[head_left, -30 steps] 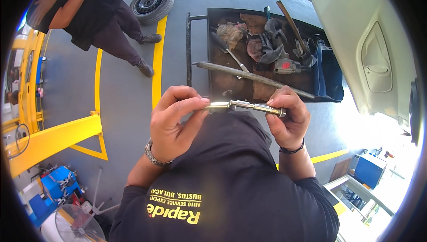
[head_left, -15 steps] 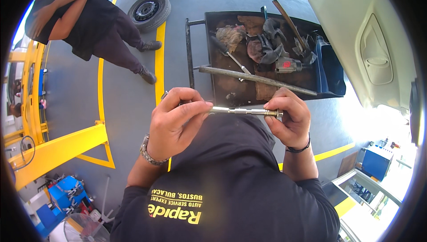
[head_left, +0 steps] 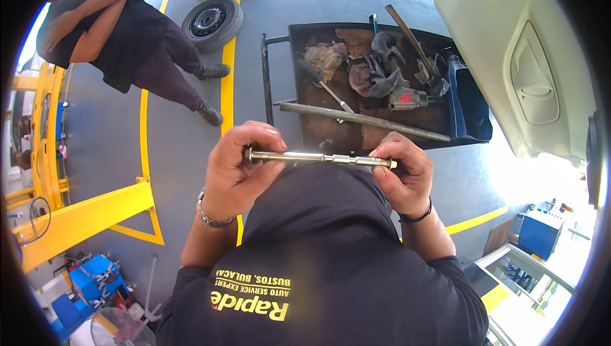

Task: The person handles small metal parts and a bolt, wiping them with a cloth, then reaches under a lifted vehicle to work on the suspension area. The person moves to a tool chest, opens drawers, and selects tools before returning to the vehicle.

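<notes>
A slim, shiny metal pin [head_left: 305,157] lies nearly level across my body, with a flanged head at each end and narrower steps near the middle. Whether it is one piece or two set end to end, I cannot tell. My left hand [head_left: 235,171] pinches the left end, its index finger above and thumb below. The right end is between the thumb and fingers of my right hand [head_left: 406,171]. Both hands are closed on the pin at waist height, in front of the tool cart.
Ahead stands a dark tool cart [head_left: 328,136] with a metal bar [head_left: 363,122], an impact wrench [head_left: 408,99], a hammer [head_left: 407,31] and rags [head_left: 324,58]. A light door panel [head_left: 496,21] rises at right. At left are a person [head_left: 137,47], a wheel [head_left: 210,23] and a yellow lift arm [head_left: 95,215].
The fingers of my left hand have opened out along the pin, baring its left flanged head. My right hand has shifted slightly left, still gripping the right end.
</notes>
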